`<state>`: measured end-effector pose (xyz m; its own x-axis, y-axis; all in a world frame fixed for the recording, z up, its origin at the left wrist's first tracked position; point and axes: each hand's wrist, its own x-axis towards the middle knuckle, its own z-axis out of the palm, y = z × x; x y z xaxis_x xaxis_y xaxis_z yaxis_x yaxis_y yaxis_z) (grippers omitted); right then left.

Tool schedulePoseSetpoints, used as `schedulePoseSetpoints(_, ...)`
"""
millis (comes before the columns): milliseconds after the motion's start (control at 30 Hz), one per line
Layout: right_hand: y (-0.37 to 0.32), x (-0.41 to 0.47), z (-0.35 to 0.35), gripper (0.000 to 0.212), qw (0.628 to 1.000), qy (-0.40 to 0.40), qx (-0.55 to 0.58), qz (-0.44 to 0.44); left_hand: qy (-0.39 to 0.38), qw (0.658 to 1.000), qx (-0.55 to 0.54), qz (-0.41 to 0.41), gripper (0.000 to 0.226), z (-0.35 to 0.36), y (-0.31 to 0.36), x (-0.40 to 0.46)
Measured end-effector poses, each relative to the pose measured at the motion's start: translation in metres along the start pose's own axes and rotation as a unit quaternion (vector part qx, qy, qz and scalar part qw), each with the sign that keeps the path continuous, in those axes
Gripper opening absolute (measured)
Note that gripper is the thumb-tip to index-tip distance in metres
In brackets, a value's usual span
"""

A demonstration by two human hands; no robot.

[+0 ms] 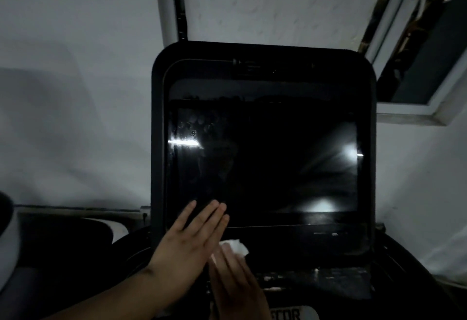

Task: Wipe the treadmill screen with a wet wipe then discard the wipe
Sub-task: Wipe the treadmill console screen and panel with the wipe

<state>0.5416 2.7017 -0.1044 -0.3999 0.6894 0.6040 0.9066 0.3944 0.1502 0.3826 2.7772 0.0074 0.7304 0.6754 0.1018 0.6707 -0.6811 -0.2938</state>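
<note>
so, starting at the left: my left hand (188,237) is flat and open, fingers together, its fingertips laid over the near left corner of the treadmill screen (265,163). just right of it my right hand (235,279) is closed around the white wet wipe (235,246), bunched at my fingertips and sitting on the dark bezel just below the glass. the screen is dark, with smudges near its far left corner and light glare on the right. i judge i'm in the wiping step, low on the panel. next i'd need to press the wipe flat and sweep it across to the right edge.
</note>
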Motion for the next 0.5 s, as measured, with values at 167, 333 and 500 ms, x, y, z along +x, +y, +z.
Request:
schedulePoseSetpoints(167, 0.036, -0.002, -0.034, 0.059, 0.997, -0.044, 0.067, 0.020, 0.021, 0.999, 0.025, 0.005, 0.101, 0.001, -0.001, 0.000)
schedulePoseSetpoints(333, 0.082, -0.016, -0.032, 0.044, 0.990, -0.051, -0.078, -0.110, -0.020, 1.000, 0.002, -0.007, 0.099, -0.009, 0.004, 0.002)
schedulePoseSetpoints(500, 0.019, 0.036, -0.020, 0.037, 0.992, -0.039, 0.026, -0.115, 0.052, 0.997, 0.057, 0.009, 0.088, 0.005, -0.007, -0.006)
